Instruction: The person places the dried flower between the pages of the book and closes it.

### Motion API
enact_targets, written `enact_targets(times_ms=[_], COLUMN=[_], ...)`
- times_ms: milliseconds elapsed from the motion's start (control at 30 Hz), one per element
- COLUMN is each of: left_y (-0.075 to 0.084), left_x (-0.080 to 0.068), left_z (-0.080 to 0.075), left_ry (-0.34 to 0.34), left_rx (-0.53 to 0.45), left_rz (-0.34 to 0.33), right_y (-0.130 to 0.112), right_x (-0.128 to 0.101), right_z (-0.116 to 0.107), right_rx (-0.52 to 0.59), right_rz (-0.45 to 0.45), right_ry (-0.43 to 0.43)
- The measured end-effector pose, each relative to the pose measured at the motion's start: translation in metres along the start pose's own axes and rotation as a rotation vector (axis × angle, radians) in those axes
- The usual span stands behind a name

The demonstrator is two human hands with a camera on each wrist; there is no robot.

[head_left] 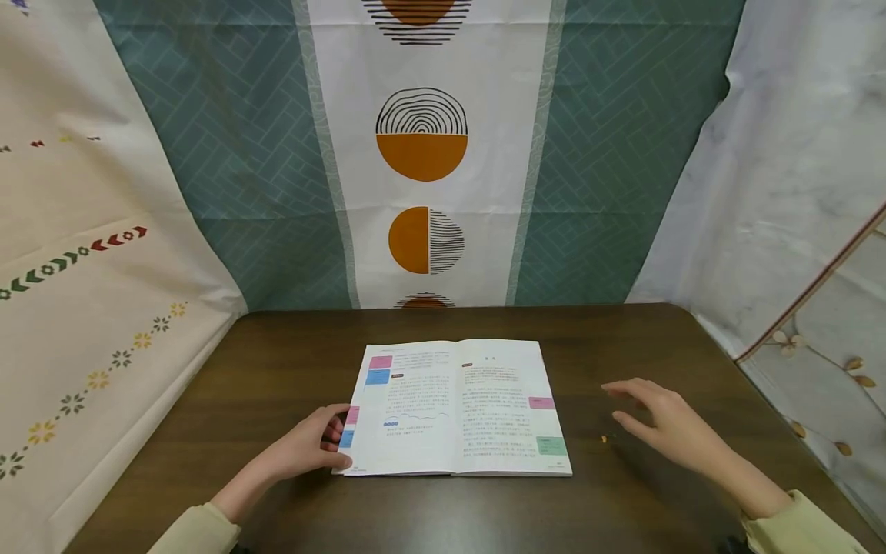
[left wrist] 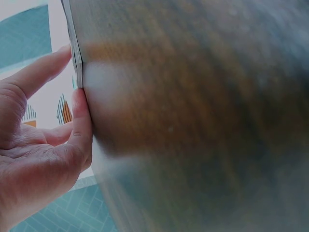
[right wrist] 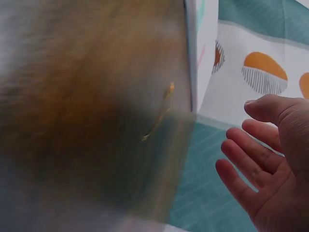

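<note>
An open book [head_left: 457, 408] lies flat on the dark surface [head_left: 277, 362]. The left hand [head_left: 308, 446] rests relaxed against the book's left edge, fingers touching it. The right hand [head_left: 667, 427] hovers right of the book, fingers loose, holding nothing.

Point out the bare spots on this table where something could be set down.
Bare table: the strip between the open book and the hanging cloth, and the near edge below the book. Crowded: left hand touches the book's left edge; right hand hovers near a small yellow scrap.
</note>
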State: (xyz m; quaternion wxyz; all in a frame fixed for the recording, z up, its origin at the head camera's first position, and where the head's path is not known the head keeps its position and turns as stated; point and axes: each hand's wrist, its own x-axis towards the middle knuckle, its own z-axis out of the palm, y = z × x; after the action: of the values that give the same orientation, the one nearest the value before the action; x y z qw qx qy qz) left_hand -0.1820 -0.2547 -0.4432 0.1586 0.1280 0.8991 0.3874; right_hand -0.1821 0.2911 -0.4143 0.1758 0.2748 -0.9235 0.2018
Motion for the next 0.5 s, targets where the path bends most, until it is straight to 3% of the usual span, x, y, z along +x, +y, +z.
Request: enact_targets(times_ms=[167, 400, 500], left_y=[0.000, 0.002, 0.002], left_x=[0.000, -0.001, -0.001], left_z=[0.000, -0.001, -0.001], left_ry=[-0.004, -0.013, -0.007], left_rx=[0.003, 0.015, 0.025], left_rz=[0.000, -0.008, -0.018], right_y=[0.008, 0.018, 0.023], right_x=[-0.014, -0.021, -0.021], right_z=[0.002, -0.002, -0.004], right_rx=[-0.037, -0.060, -0.066], right_rz=[0.033, 0.125, 0.133], right_ry=[-0.011, -0.181, -0.211])
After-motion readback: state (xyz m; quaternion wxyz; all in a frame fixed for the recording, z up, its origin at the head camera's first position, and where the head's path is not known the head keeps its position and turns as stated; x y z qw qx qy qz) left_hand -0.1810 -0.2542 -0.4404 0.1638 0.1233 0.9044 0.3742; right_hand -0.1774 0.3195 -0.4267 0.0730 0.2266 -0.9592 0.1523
